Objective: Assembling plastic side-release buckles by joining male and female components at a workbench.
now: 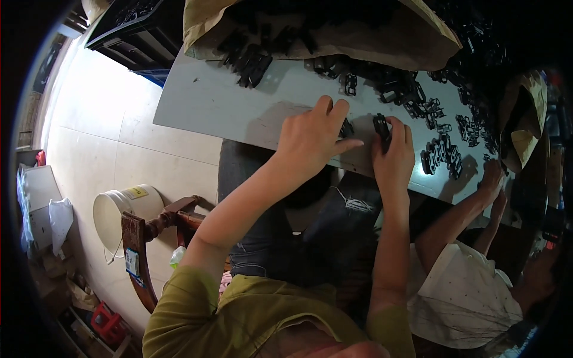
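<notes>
Grey tabletop (227, 101) w/ black clips (439, 152); tiled floor (95, 107).

Small black plastic buckle pieces (440, 153) on pale grey flat tabletop (209, 101). Olive-green cloth sleeve (191, 310). White plastic bucket (116, 216) with yellow label. Tan paper sack (418, 42).

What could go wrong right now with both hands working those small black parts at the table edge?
1. The right hand pinches a black part near the edge of the table; a slip would likely drop it into the lap.
2. The left hand covers another part, so its grip cannot be checked.
3. A neighbour's hand works close by; elbows may bump.
</notes>
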`<state>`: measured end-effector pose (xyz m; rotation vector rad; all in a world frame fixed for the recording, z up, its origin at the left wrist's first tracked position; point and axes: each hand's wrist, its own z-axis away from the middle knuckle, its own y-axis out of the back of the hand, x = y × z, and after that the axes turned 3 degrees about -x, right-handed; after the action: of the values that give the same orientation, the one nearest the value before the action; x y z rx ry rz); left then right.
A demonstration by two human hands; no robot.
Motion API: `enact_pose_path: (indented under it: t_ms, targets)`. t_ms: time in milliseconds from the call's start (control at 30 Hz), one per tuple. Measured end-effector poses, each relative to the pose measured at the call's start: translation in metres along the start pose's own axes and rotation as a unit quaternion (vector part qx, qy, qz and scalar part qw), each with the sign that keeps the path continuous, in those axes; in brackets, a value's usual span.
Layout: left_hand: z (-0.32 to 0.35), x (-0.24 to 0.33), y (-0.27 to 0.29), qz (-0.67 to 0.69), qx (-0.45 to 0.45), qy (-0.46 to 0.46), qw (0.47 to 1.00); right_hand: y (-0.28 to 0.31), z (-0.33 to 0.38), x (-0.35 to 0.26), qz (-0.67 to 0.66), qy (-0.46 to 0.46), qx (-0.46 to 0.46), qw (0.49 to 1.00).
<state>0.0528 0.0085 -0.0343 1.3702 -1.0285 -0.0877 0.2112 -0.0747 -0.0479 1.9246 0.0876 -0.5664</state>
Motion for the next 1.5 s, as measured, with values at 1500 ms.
enact_pose_path:
  t_ms: [1500]
  targets:
    - [0.133, -0.097, 0.088, 0.307, 0.018, 0.203, 0.93, 0.001, 0.021, 0.023, 0.02, 0.037, 0.068, 0.997]
